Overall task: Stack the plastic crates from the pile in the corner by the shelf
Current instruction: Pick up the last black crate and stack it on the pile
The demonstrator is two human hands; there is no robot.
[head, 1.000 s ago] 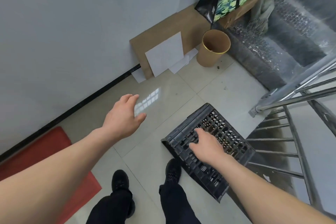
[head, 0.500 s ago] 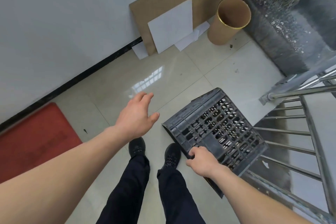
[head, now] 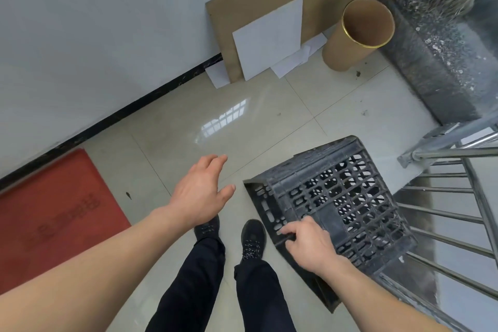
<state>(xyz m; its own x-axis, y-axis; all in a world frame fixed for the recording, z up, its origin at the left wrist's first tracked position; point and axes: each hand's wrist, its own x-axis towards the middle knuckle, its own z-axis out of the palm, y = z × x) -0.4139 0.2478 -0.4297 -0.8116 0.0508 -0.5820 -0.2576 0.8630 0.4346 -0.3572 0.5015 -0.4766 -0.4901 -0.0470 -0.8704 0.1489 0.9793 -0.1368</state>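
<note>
Crate (head: 336, 205) upturned, tilted, right hand (head: 310, 245) gripping near rim

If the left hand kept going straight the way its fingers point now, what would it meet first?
Probably nothing soon. The left hand is open, fingers pointing up and to the right over bare floor tile. That line passes left of the black crate and runs toward the cardboard sheet against the wall. Depth is unclear.

Crate (head: 336, 205) tilted on floor (head: 269, 121), right of feet, metal rack (head: 452, 197) at its right. Right hand (head: 310, 245) on crate's near edge, left hand (head: 200, 191) left of it. Cardboard sheet (head: 269, 8) leans against wall ahead, tube (head: 355, 35) to its right. Mat (head: 54, 210) far left.
</note>
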